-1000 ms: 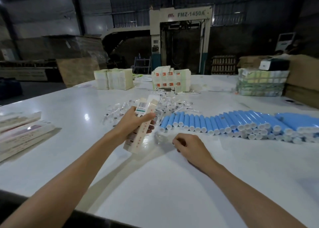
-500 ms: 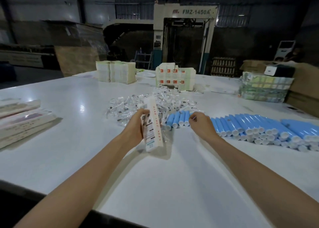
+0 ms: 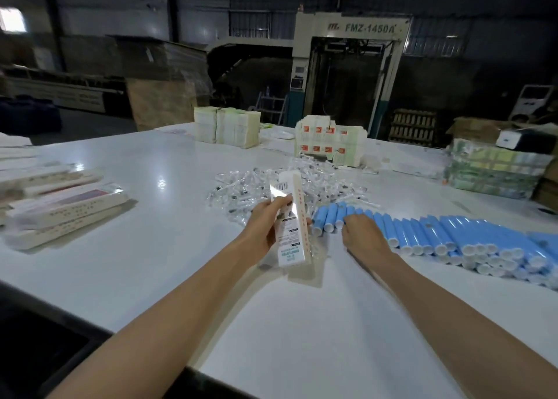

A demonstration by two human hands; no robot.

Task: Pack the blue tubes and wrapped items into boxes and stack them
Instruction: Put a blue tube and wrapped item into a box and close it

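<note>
Firstly, far left: finished long boxes (image 3: 60,208), pale with dotted print, lying flat in an overlapping heap on the white table (image 3: 151,277).

Far edge, left of centre: two blocks of flat pale cartons (image 3: 226,126), standing side by side.

Centre, mid-table: loose heap of clear wrapped items (image 3: 238,187), spread just beyond both hands.

Centre, near: left hand (image 3: 265,226), fingers curled round a long narrow box (image 3: 291,226), thumb laid on its printed face. Box held nearly upright, top leaning slightly away, barcode near the top, red marks down its right side; its lower end is over the table, and contact with the surface cannot be told.

Far edge, centre: a block of flat cartons with red squares (image 3: 329,138). Behind it, off the table, a machine (image 3: 353,66) lettered FMZ-1450A.

Right of the box: right hand (image 3: 365,235), palm down, fingers bent onto the white-capped ends of the leftmost blue tubes (image 3: 453,235); whether it grips one cannot be told.

Blue tubes: one long row lying side by side on the table, caps toward the person, running from beside the box to the right edge, doubled up at the far right.

Far right: bundled greenish packs (image 3: 495,172), stacked.
</note>
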